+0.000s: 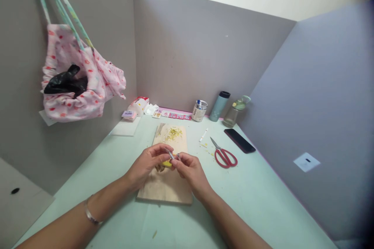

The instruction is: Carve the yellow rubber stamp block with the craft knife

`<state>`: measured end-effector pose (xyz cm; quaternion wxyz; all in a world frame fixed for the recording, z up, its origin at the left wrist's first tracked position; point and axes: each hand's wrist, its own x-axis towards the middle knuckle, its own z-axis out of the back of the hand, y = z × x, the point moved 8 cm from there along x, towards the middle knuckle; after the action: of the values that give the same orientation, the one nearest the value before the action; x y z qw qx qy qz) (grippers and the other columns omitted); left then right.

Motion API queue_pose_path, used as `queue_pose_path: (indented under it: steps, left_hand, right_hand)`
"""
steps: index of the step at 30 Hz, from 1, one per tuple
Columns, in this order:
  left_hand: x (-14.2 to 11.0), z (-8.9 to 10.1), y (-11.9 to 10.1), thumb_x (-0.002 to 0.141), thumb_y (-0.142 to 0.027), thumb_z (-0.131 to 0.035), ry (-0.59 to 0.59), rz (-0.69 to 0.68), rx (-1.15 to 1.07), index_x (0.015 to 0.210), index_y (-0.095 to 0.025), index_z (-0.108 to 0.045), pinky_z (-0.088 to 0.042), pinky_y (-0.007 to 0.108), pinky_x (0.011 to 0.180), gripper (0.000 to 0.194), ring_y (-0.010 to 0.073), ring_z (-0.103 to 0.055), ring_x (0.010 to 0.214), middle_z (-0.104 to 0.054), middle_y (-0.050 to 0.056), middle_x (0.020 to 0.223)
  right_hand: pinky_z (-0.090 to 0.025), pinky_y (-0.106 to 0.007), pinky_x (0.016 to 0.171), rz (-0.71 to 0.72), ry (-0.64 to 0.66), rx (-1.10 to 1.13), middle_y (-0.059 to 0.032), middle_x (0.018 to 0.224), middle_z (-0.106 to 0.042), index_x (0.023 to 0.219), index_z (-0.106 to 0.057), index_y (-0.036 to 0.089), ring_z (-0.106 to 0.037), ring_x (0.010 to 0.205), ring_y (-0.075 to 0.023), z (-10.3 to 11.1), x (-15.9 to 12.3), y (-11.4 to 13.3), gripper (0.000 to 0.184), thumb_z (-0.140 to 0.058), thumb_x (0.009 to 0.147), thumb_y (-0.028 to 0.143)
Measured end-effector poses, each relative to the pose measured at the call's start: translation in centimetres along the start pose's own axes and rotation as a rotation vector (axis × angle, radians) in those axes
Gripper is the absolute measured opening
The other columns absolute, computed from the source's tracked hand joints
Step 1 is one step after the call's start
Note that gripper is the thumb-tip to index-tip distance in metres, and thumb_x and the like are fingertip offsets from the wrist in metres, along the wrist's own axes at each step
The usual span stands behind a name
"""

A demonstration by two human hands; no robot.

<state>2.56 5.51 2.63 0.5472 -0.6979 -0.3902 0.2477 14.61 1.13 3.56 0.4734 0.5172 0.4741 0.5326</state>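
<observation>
Hands met low over the wooden board in the head view I was watching from afar. The left hand was closed in a fine pinch, thumb and forefinger drawn together on a small metal piece. The right hand came in from the other side, its fingers curled tightly and a glint of metal at their tips; I could not tell whether that was the same piece, nor how firmly it was held. Just beneath the fingertips, above the middle of the board, sat a yellow piece, mostly covered; whether it was gripped or merely lay there I could not make out.

To my mind, the work called for fingertip control rather than force: both wrists low, the two pinches close together, and only small movements between them. I judged the fingers crowded enough that a slip could nick one, so skin was best kept away from any metal edge. Working over the board seemed sensible, since yellow scraps lay on its far end and anything dropped would be easy to find. The red-handled scissors lay to the right, well apart from the hands and safely out of the way.
</observation>
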Motion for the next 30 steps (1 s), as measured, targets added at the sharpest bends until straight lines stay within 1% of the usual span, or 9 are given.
queue_pose_path:
  steps: [2, 4, 7, 9, 11, 19, 24, 27, 30]
  left_hand:
    - [-0.1, -0.4, 0.0, 0.081, -0.034, -0.078, 0.034, 0.009, 0.008, 0.092, -0.017, -0.072, -0.04, 0.024, 0.06, 0.021, 0.0154, -0.06, 0.069, -0.069, 0.003, 0.078]
    - [-0.1, -0.4, -0.3, 0.082, -0.034, -0.077, 0.028, -0.004, 0.003, 0.085, -0.017, -0.072, -0.042, 0.024, 0.065, 0.019, 0.0152, -0.06, 0.071, -0.067, 0.003, 0.077]
    - [0.0, 0.4, -0.7, 0.082, -0.036, -0.077, -0.049, -0.035, -0.027, 0.086, -0.019, -0.071, -0.045, 0.025, 0.077, 0.019, 0.0159, -0.061, 0.081, -0.066, 0.001, 0.084]
    - [0.1, 1.1, -0.9, 0.081, -0.037, -0.078, -0.102, -0.046, -0.042, 0.089, -0.02, -0.071, -0.045, 0.025, 0.079, 0.02, 0.0158, -0.06, 0.083, -0.065, 0.0, 0.085]
    - [0.1, 1.4, -0.9, 0.08, -0.037, -0.078, -0.127, -0.048, -0.046, 0.091, -0.02, -0.071, -0.045, 0.025, 0.077, 0.021, 0.0155, -0.059, 0.082, -0.064, 0.0, 0.084]
    - [0.0, 0.9, -0.9, 0.083, -0.038, -0.076, -0.078, -0.061, -0.003, 0.086, -0.019, -0.071, -0.047, 0.027, 0.076, 0.02, 0.0153, -0.059, 0.078, -0.063, 0.001, 0.081]
    - [0.1, 1.1, -1.3, 0.081, -0.038, -0.077, -0.099, -0.084, 0.045, 0.083, -0.02, -0.073, -0.048, 0.028, 0.078, 0.019, 0.0166, -0.06, 0.078, -0.066, 0.001, 0.08]
    - [0.2, 1.6, -1.5, 0.077, -0.039, -0.079, -0.147, -0.099, 0.076, 0.084, -0.02, -0.076, -0.048, 0.028, 0.081, 0.02, 0.0183, -0.061, 0.083, -0.069, 0.002, 0.085]
    - [0.2, 1.9, -1.7, 0.074, -0.039, -0.081, -0.183, -0.104, 0.106, 0.083, -0.02, -0.078, -0.049, 0.029, 0.082, 0.021, 0.0196, -0.062, 0.085, -0.071, 0.003, 0.085]
  right_hand:
    - [-0.024, -0.024, 0.05, 0.004, 0.021, -0.009, 0.005, 0.057, -0.046, 0.067, -0.063, 0.018, -0.031, 0.052, -0.0093, -0.1, 0.0, 0.1, 0.036, -0.072, 0.081, 0.049]
    - [-0.024, -0.024, 0.05, 0.013, 0.048, -0.019, 0.0052, 0.057, -0.045, 0.07, -0.063, 0.017, -0.032, 0.052, -0.0092, -0.4, -0.1, 0.2, 0.037, -0.069, 0.084, 0.051]
    - [-0.028, -0.024, 0.053, 0.04, 0.085, -0.04, 0.004, 0.063, -0.047, 0.081, -0.066, 0.017, -0.036, 0.056, -0.0103, -0.7, -0.3, 0.6, 0.037, -0.06, 0.092, 0.052]
    - [-0.029, -0.025, 0.055, 0.058, 0.11, -0.064, 0.0038, 0.063, -0.046, 0.086, -0.068, 0.017, -0.038, 0.058, -0.0111, -1.0, -0.4, 1.0, 0.038, -0.056, 0.095, 0.052]
    - [-0.03, -0.025, 0.055, 0.072, 0.132, -0.089, 0.0039, 0.062, -0.045, 0.084, -0.067, 0.017, -0.038, 0.058, -0.0115, -1.3, -0.6, 1.3, 0.038, -0.055, 0.096, 0.051]
    - [-0.032, -0.025, 0.057, 0.121, 0.156, -0.145, 0.0017, 0.069, -0.053, 0.079, -0.067, 0.019, -0.038, 0.058, -0.0114, -1.6, -0.7, 2.2, 0.035, -0.054, 0.097, 0.047]
    - [-0.035, -0.025, 0.058, 0.123, 0.128, -0.153, 0.0011, 0.07, -0.055, 0.077, -0.065, 0.019, -0.042, 0.059, -0.0118, -1.4, -0.6, 1.9, 0.032, -0.054, 0.096, 0.042]
    - [-0.038, -0.024, 0.06, 0.122, 0.046, -0.133, 0.0016, 0.075, -0.058, 0.087, -0.061, 0.02, -0.048, 0.063, -0.0124, -0.8, -0.4, 1.4, 0.018, -0.063, 0.089, 0.037]
    - [-0.037, -0.023, 0.058, 0.13, -0.049, -0.134, 0.0044, 0.071, -0.053, 0.084, -0.056, 0.021, -0.046, 0.062, -0.0118, 0.1, -0.2, 0.9, 0.018, -0.069, 0.082, 0.032]
